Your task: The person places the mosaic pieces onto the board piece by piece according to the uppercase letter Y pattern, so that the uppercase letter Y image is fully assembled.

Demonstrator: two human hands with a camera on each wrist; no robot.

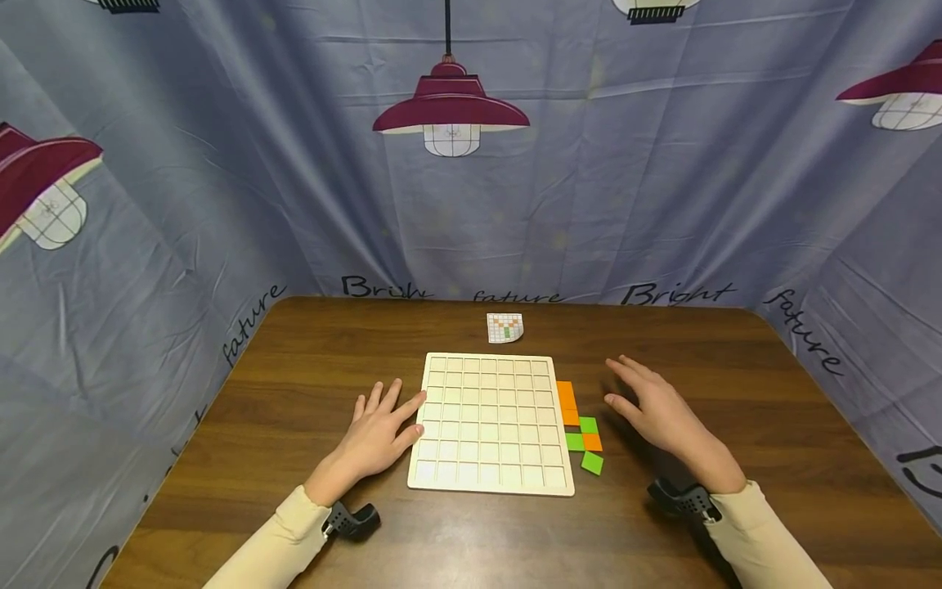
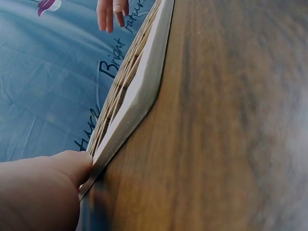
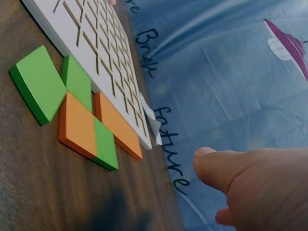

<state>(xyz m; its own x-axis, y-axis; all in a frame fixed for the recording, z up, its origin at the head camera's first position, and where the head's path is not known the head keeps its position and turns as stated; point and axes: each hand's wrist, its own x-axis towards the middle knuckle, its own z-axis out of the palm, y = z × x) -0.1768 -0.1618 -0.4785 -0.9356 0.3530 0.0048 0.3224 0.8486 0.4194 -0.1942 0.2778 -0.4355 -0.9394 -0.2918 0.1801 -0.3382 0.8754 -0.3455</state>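
Note:
A pale wooden grid board [image 1: 489,421] with rows of shallow square cells lies flat on the table. My left hand [image 1: 378,433] rests at its left edge, fingers spread, the index fingertip and thumb on the rim. The left wrist view shows the thumb [image 2: 77,163] against the board's side. Along the board's right edge lie orange tiles [image 1: 567,403] and green tiles [image 3: 41,86], touching or close together; one green tile [image 1: 592,463] sits askew nearest me. My right hand [image 1: 658,409] is held over the table right of the tiles, fingers extended, holding nothing.
A small paper card [image 1: 504,328] printed with a coloured grid pattern lies beyond the board, one corner curling up. The brown wooden table [image 1: 353,335] ends at a blue-grey curtain [image 1: 589,204] with printed lamps and lettering, which also hangs along both sides.

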